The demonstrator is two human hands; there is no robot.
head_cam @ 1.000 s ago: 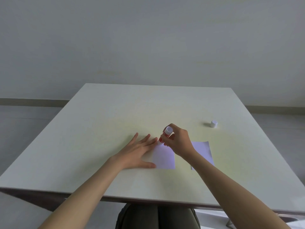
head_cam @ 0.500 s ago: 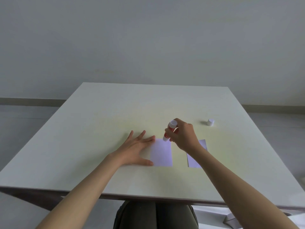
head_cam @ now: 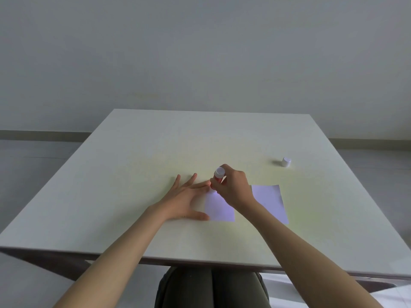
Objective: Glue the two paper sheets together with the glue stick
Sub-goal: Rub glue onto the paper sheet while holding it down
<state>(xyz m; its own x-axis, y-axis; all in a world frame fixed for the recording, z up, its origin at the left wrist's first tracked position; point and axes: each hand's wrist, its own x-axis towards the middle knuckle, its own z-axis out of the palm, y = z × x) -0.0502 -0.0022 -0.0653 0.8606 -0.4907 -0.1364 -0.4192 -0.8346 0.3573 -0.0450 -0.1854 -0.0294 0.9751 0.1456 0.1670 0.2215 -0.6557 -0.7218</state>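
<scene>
Paper sheet (head_cam: 219, 207) lay on the table (head_cam: 155, 152), pinned by the flat, spread left hand (head_cam: 185, 200). Right hand (head_cam: 233, 188) clamped the glue stick (head_cam: 217, 177) at its far-left corner, having swept leftward since earlier. Gluing was underway; next, the second sheet (head_cam: 270, 201) needed laying on. Cap (head_cam: 286, 161) stood apart.

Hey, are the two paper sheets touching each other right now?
Apart. In the head view a strip of bare table shows between the left sheet and the right sheet along their near edges.
</scene>
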